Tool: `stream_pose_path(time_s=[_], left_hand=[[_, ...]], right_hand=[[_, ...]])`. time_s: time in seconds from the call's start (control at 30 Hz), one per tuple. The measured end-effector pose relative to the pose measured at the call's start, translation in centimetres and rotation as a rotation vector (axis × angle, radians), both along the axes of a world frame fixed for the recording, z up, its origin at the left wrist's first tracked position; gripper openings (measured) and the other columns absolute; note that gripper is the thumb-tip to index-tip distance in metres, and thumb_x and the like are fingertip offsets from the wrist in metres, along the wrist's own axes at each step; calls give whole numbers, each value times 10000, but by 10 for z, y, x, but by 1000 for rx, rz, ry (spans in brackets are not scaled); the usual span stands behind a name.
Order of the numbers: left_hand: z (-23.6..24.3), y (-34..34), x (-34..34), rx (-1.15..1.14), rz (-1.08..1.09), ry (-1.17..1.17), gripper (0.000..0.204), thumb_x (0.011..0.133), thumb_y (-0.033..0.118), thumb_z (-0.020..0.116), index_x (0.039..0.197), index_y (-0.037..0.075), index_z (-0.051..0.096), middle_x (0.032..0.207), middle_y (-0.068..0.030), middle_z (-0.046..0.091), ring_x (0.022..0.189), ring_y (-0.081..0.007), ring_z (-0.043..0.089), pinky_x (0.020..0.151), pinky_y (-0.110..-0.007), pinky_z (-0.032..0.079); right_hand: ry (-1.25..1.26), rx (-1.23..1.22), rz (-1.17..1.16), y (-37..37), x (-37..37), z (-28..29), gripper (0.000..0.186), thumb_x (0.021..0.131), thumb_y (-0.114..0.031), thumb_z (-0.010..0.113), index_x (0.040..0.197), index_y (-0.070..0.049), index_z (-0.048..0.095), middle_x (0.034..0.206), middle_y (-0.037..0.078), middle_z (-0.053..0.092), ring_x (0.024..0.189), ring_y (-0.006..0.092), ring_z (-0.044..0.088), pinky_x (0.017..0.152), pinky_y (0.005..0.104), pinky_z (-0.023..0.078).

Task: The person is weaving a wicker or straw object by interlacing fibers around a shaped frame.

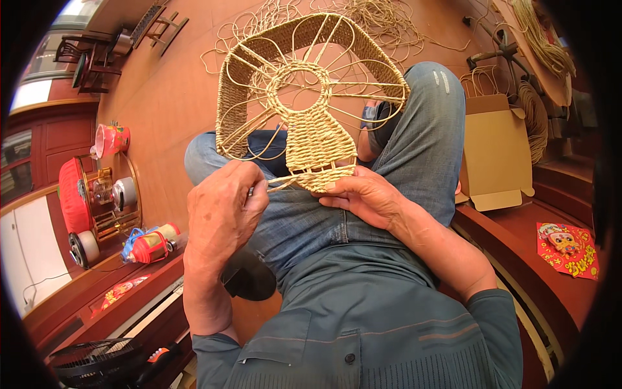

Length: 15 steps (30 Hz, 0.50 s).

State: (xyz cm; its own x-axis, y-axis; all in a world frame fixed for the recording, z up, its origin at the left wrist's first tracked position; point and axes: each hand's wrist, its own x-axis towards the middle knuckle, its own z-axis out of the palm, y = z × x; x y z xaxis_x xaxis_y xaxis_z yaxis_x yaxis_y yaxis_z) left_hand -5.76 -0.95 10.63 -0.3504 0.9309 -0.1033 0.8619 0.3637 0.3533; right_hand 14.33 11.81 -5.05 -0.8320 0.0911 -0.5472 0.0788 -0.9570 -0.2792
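A woven straw-rope piece (321,139) rests over my lap, with a round ring in the middle, looped spokes, a curved wide rim at the back and a densely woven panel toward me. My left hand (230,204) is closed on pale rope strands (280,183) that run to the panel's lower edge. My right hand (353,198) grips that lower end of the panel, thumb on top and fingers underneath. Both hands are in front of my jeans (424,136).
Loose rope coils (382,26) lie on the floor ahead. A cardboard box (492,162) and hanging cord bundles (534,126) stand at the right, a red lantern-like object (74,194) and a thermos (149,253) at the left, a black fan (91,356) at lower left, and chairs (91,61) at upper left.
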Motion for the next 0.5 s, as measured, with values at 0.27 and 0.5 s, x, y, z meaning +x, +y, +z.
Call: stream_pose_path(time_s=[0.27, 0.5], left_hand=[[-3, 2, -2, 20, -16, 11, 92, 916, 123, 708, 896, 56, 649, 857, -110, 675, 808, -331, 692, 691, -429, 527], [-10, 8, 1, 48, -70, 111, 115, 921, 124, 702, 881, 52, 621, 821, -118, 624, 785, -340, 669, 677, -450, 516]], right_hand=[[12, -7, 4, 0, 0, -2, 421, 964, -5, 679, 1380, -3, 612, 1282, 103, 740, 1128, 196, 730, 995, 359, 603], [8, -16, 1, 1, 0, 1, 395, 969, -10, 674, 1360, 5, 624, 1265, 117, 747, 1129, 211, 733, 997, 371, 604]])
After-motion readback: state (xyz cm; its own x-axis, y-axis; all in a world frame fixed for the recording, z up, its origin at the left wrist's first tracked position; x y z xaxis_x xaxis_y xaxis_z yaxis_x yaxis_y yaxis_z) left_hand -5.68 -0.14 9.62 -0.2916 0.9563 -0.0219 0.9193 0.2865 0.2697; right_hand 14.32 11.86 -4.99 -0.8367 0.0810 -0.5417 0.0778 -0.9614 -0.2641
